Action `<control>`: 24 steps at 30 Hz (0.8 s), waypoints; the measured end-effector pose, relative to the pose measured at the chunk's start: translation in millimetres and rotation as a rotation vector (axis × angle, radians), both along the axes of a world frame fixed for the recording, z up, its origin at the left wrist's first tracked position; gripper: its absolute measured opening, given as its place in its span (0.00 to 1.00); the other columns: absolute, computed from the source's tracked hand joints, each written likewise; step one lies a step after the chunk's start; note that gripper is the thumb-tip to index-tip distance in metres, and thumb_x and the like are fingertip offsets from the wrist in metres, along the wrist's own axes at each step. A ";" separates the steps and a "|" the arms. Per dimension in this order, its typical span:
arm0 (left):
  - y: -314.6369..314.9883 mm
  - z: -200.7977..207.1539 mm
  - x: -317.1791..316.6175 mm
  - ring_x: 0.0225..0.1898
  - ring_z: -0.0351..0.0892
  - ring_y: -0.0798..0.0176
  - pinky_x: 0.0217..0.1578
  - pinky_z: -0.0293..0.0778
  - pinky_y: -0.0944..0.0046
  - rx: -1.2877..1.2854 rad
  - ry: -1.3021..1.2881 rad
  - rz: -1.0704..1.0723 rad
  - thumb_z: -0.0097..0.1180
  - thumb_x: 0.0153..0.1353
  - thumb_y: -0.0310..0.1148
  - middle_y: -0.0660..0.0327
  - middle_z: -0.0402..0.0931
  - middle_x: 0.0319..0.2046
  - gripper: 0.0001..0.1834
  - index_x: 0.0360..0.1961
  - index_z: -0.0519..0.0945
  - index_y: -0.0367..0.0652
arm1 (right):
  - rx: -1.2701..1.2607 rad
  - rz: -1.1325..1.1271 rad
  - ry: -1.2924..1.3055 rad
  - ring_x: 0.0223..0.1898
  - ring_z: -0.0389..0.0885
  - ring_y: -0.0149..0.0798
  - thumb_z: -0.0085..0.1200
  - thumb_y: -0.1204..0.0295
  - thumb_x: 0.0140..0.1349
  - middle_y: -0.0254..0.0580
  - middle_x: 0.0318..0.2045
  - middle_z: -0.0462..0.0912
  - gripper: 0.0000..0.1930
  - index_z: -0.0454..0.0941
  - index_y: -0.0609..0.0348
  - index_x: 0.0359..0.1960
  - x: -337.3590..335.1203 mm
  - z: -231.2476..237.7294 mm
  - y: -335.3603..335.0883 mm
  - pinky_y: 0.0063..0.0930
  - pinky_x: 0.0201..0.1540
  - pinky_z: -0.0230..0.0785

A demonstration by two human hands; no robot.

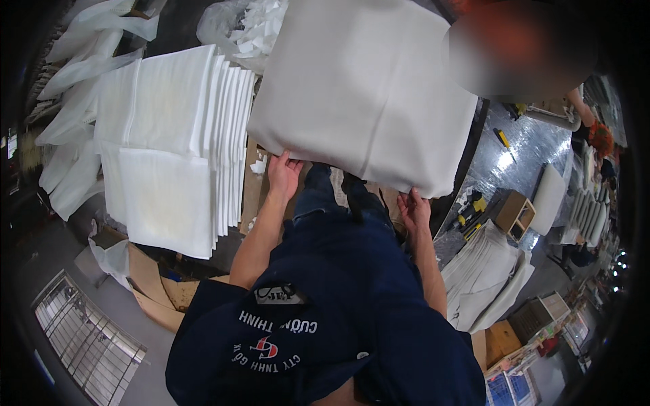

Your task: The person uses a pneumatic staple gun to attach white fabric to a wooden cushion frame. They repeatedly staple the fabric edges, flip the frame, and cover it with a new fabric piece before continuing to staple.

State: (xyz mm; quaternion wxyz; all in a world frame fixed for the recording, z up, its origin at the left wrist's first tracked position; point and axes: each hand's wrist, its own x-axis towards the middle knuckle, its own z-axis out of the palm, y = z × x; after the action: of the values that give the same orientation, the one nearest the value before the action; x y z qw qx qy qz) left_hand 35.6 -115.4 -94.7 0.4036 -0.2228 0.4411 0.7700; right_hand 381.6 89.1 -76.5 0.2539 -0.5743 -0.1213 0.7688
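A large, light grey upholstered cushion (352, 88) with rounded corners and a faint crease lies in front of me, its near edge over my legs. My left hand (284, 174) grips that edge near its left corner, thumb and fingers closed on it. Near the right corner my right hand (414, 208) pinches the same edge, with its fingertips partly hidden under the cushion. What supports the cushion is mostly covered by it.
Left of the cushion stand stacked white foam sheets (169, 101). Behind is a plastic bag of white scraps (257, 30). On the right, a shiny metal tabletop (542, 139) bears a yellow-black utility knife (502, 138) and a wooden box (514, 215). Grey fabric pieces (481, 271) lie nearer; another person stands far right.
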 end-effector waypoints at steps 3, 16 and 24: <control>-10.3 19.6 -18.2 0.50 0.77 0.60 0.56 0.74 0.55 -0.374 0.114 -0.003 0.55 0.73 0.36 0.59 0.75 0.47 0.19 0.61 0.67 0.46 | -0.114 0.179 -0.169 0.47 0.84 0.41 0.62 0.70 0.68 0.38 0.50 0.81 0.19 0.71 0.53 0.59 6.0 32.6 6.8 0.33 0.45 0.80; 15.4 11.8 -147.3 0.41 0.82 0.46 0.46 0.74 0.53 -1.027 1.126 -0.582 0.48 0.75 0.51 0.47 0.82 0.36 0.25 0.47 0.79 0.35 | 1.022 0.656 -1.117 0.50 0.83 0.62 0.41 0.53 0.77 0.64 0.46 0.84 0.24 0.80 0.62 0.54 44.3 -23.5 136.1 0.48 0.52 0.73; 14.9 7.1 -145.4 0.40 0.80 0.41 0.46 0.73 0.50 -1.013 1.077 -0.628 0.43 0.76 0.51 0.42 0.81 0.35 0.28 0.41 0.79 0.31 | 0.865 0.446 -0.711 0.41 0.80 0.33 0.42 0.55 0.79 0.39 0.39 0.85 0.24 0.81 0.68 0.48 67.1 -49.8 134.8 0.31 0.48 0.72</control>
State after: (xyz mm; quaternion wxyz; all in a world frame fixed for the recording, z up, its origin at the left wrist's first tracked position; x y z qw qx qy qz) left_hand -109.9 -100.5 -87.6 0.1830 0.1575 0.9131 0.3287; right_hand 448.7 223.9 -126.3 0.2409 -0.6015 -0.6182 0.4450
